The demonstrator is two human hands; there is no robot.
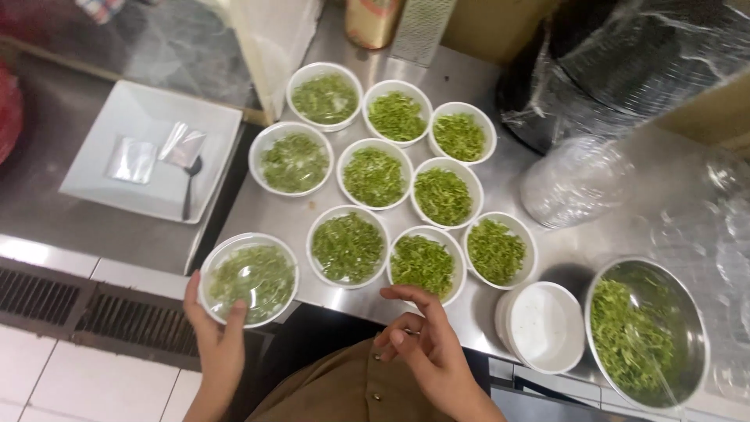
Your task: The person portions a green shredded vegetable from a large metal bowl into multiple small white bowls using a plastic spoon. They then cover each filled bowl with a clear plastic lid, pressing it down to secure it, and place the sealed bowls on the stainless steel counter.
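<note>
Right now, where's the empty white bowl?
In the head view, the empty white bowl sits at the counter's near edge on the right, between the steel bowl of chopped greens and the nearest filled bowl, just right of the right hand.

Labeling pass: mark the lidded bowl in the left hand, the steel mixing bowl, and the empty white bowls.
lidded bowl (251, 275), head view, on its clear lid
steel mixing bowl (681, 306), head view, on its bare inner wall
empty white bowls (547, 324), head view, on the top bowl's inside
</note>
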